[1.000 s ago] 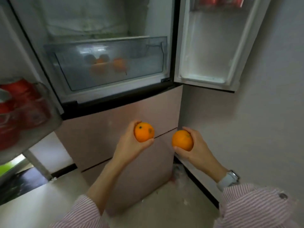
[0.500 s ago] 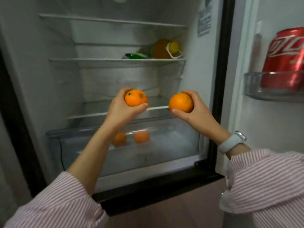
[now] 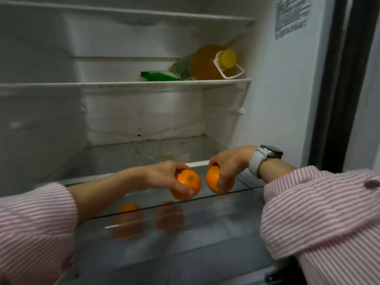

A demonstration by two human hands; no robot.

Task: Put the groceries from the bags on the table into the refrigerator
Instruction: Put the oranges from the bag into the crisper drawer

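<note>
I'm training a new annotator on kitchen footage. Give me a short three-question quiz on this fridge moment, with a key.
1. True or false: the left hand and right hand each hold an orange.
2. How many oranges already lie in the clear drawer?
3. The yellow-capped bottle is: A) upright in the drawer, B) lying on a shelf, C) in the left hand.

Key:
1. True: left orange, right orange.
2. Two, one on the left and one on the right, seen through the drawer front.
3. B, beside a green packet.
</note>
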